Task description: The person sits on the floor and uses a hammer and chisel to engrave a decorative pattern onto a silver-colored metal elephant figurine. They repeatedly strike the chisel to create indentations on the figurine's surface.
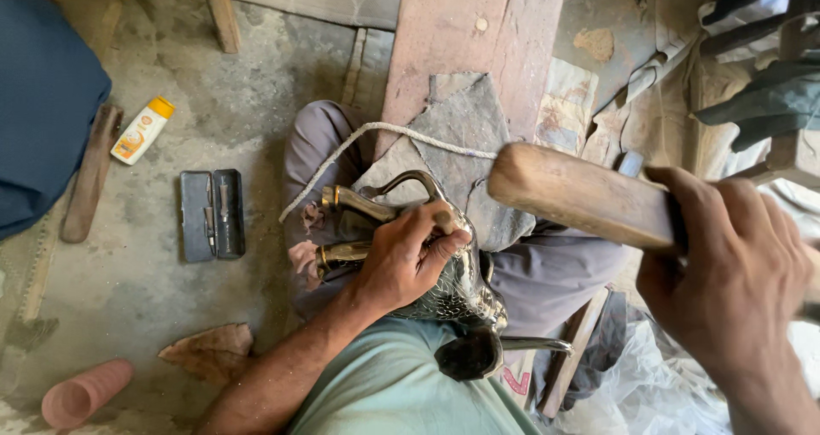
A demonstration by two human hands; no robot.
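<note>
My left hand [408,256] grips a dark engraved metal vessel [457,303] with a curved handle and brass-banded neck, holding it on my lap against a grey stone slab [478,128]. Raised above and to the right of the vessel is a thick wooden mallet [572,194], with my right hand [735,273] shut around its handle end. A white rope [342,151] loops over the slab and my knee. The vessel's lower part is hidden under my left hand.
A reddish wooden board [465,25] lies beyond the slab. On the concrete floor at left lie an open dark tool case [212,215], a white-and-orange bottle [143,130], a wooden stick [90,175], a pink cylinder [85,392] and a blue cloth [43,93]. Clear plastic sheet [658,384] bunches at lower right.
</note>
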